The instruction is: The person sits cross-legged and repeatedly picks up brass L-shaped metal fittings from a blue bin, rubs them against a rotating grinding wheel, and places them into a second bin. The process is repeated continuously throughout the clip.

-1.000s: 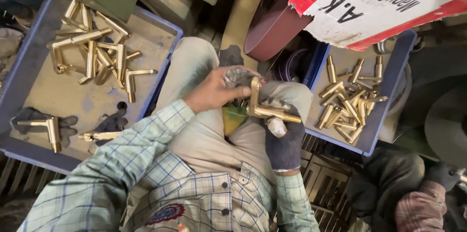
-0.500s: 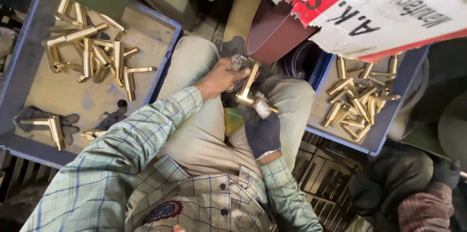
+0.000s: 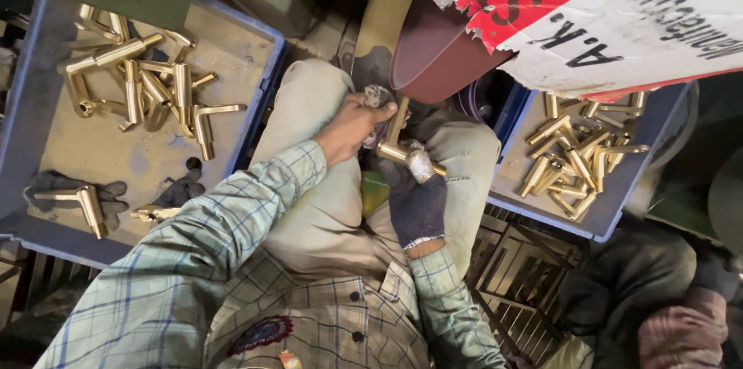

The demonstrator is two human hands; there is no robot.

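My left hand (image 3: 352, 125), bare, grips the upper end of an L-shaped brass fitting (image 3: 396, 130) together with a scrap of grey cloth. My right hand (image 3: 416, 200) wears a dark glove and holds the fitting's lower arm, which has a pale wrapped end. The fitting sits above my knees, its top right up against the underside of a maroon abrasive belt (image 3: 437, 59). I cannot tell whether it touches the belt. Both checked sleeves reach in from the bottom.
A blue tray (image 3: 31, 106) on the left holds several brass fittings and a pair of dark gloves. Another blue tray (image 3: 604, 218) on the right has more brass fittings. A torn printed cardboard sheet (image 3: 619, 13) hangs over the top right. Metal grating lies below.
Both hands have carried the brass fitting up from over my lap to the maroon belt. The fitting has turned more upright.
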